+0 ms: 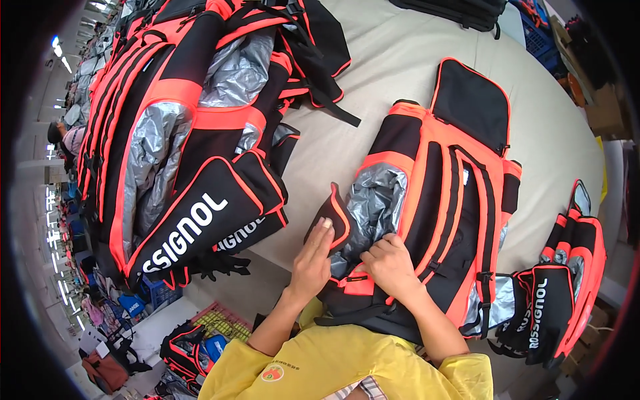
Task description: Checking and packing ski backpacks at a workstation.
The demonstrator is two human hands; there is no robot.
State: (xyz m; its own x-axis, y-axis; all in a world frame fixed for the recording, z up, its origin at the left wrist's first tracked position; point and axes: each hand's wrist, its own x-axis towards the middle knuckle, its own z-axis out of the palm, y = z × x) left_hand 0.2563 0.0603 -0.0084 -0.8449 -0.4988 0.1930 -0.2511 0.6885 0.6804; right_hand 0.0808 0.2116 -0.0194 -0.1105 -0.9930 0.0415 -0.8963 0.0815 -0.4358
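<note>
A black backpack [453, 220] with bright orange trim and shoulder straps lies on the table in front of me. Its side pocket gapes, showing crumpled silver lining [377, 193]. Against a black flap [340, 220] edged in orange, on the pocket's left side, my left hand [312, 263] rests with fingers stretched out. My right hand [392, 267] is closed, its curled fingers at the lower edge of the silver lining. Exactly what those fingertips pinch is hidden. Below them shows an orange patch [358, 285] on the bag.
More black and orange backpacks [180, 100] are piled at the left of the pale covered table [393, 60]. A smaller-looking one [567, 287] stands at the right. A black bag [460, 13] lies at the far edge, beside a blue crate [539, 40]. Further bags [190, 350] sit low left.
</note>
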